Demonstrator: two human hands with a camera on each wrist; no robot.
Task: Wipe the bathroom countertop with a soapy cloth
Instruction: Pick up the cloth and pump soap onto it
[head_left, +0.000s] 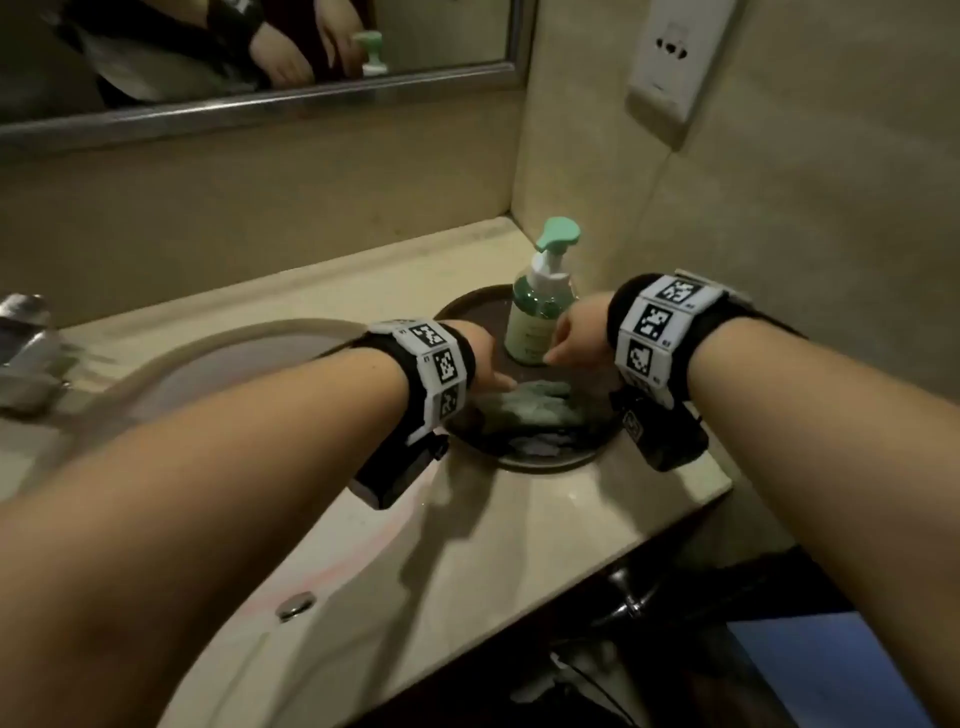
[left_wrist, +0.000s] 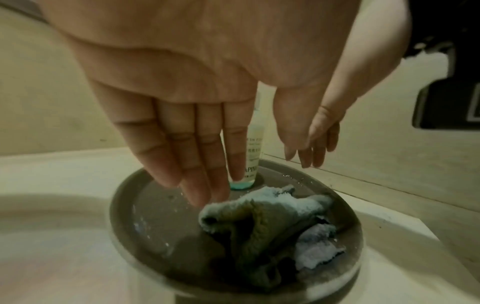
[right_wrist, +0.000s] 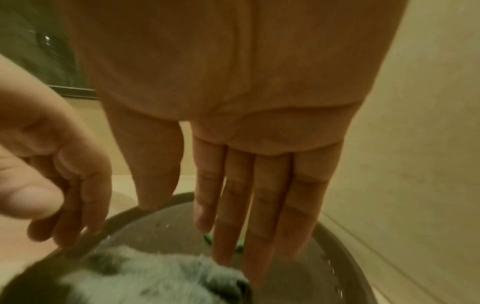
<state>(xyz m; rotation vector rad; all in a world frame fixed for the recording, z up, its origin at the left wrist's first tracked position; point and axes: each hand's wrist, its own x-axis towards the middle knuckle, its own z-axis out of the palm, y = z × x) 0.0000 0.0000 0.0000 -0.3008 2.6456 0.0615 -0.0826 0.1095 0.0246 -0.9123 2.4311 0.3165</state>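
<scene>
A crumpled grey-green cloth lies in a round dark tray at the right end of the beige countertop. A soap pump bottle with a mint-green head stands at the back of the tray. My left hand hovers over the tray's left side, fingers straight and pointing down, holding nothing. My right hand hangs open in front of the bottle, above the cloth, also empty.
A basin with a chrome tap lies to the left, an overflow cap on its near wall. Walls close the corner behind and right of the tray. A mirror and a wall socket hang above.
</scene>
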